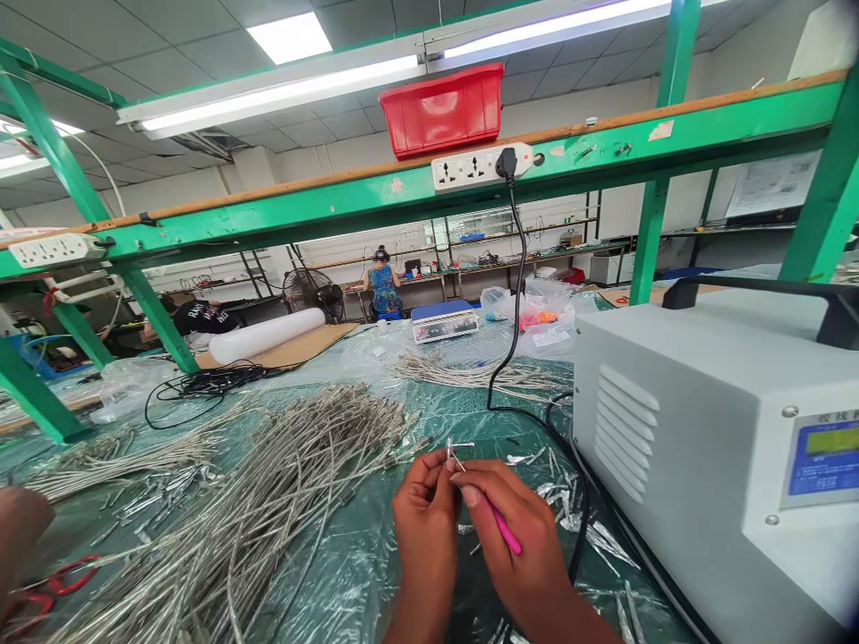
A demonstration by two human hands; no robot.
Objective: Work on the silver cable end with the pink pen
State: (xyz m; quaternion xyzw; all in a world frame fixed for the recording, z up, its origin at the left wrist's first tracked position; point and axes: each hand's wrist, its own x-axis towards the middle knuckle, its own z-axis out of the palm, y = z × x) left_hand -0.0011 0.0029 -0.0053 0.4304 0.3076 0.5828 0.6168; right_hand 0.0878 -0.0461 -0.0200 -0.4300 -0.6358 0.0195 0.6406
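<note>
My left hand is closed in a pinch on a small silvery cable end, which stands up above the fingertips. Its lower part is hidden by the fingers. My right hand is wrapped round a pink-handled tool with a thin metal tip. That tip meets the cable end, and the two hands touch at the fingers. To the left of them lies a big pile of grey braided cables on the green plastic-covered table. Foil scraps lie scattered at the right.
A grey machine stands close at the right, with a black power cord beside it. Red-handled scissors and part of another person's arm are at the left edge. A scale and more cables lie farther back.
</note>
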